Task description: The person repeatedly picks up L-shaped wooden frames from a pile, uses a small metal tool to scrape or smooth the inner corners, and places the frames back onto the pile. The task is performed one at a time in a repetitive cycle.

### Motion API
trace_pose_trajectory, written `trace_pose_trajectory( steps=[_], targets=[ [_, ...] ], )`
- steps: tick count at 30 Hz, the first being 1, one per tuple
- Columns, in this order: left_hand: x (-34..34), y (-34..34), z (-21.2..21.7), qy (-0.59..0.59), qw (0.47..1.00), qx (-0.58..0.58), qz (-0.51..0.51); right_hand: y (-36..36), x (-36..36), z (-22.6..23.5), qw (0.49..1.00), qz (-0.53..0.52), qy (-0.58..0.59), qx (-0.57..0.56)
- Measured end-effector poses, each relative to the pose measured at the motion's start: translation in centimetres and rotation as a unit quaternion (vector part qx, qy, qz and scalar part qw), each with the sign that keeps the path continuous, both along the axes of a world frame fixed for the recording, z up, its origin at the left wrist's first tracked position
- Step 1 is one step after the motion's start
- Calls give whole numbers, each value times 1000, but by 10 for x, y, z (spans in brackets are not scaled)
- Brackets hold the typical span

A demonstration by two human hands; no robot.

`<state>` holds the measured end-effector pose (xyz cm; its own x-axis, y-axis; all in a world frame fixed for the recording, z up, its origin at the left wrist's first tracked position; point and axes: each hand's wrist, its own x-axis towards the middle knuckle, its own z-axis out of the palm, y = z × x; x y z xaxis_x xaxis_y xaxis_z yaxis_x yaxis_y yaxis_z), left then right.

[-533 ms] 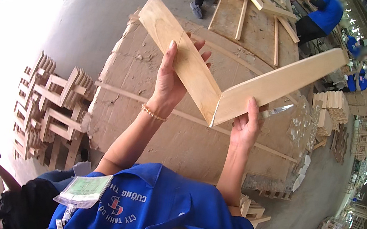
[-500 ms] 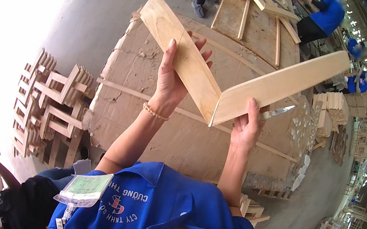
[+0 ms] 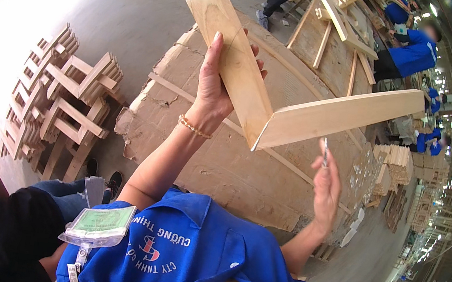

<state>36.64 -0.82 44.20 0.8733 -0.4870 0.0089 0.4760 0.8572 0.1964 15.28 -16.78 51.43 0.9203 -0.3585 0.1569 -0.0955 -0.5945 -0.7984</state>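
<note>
My left hand (image 3: pixel 214 85) is closed around the left of two pale wooden boards (image 3: pixel 231 56), thumb on its face and fingers behind. That board meets a second wooden board (image 3: pixel 343 119) at an angled joint, making a V shape held up in the air. A white line, like glue or filler, runs along the joint and bulges at its lower tip. Below the second board and apart from it, my right hand (image 3: pixel 326 188) grips a small putty knife (image 3: pixel 325 152), seen nearly edge-on. Its handle is mostly hidden by my fingers.
Beneath my hands lies a cardboard-covered worktable (image 3: pixel 222 169) with thin wood strips. Stacked wooden frames (image 3: pixel 67 91) stand at the left, beside a person in black (image 3: pixel 25 234). At the far right, co-workers in blue (image 3: pixel 414 54) stand near another table (image 3: pixel 330 46) holding loose wood.
My right hand has let go of the right board and moved down and right with the putty knife. My left hand keeps hold of the boards; the right board's outer end has dropped.
</note>
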Motion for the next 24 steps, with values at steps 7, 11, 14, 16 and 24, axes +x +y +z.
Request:
trace_pose_trajectory(
  steps=[7,11,14,16,24],
  targets=[
    [0,22,0,20,997,56,40,43,28,23,925,77,-48,-368],
    [1,32,-1,19,997,58,49,53,51,30,881,131,-71,-449],
    [4,37,-1,23,997,45,51,61,60,35,865,152,-51,-476],
    [5,41,1,22,998,41,52,65,63,37,856,160,-49,-490],
    [11,47,-7,32,998,19,54,71,70,33,843,171,-65,-506]
  ],
)
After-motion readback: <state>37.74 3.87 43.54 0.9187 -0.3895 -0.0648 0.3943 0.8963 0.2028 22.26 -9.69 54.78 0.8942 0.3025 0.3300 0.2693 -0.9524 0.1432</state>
